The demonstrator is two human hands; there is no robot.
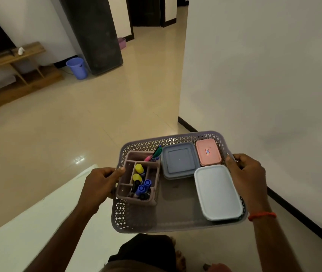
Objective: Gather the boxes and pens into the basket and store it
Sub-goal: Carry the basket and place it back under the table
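Wall (264,65) right of basket (132,218); bucket (76,68) far left.

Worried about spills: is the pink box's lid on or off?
On. The pink box shows its flat lid, label on top, sitting flush, inside the basket.

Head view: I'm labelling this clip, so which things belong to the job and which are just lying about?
Job: basket, pen holder, pens, grey box, pink box, white box, left hand, right hand.
Lying about: bucket, shelf, pink tub.
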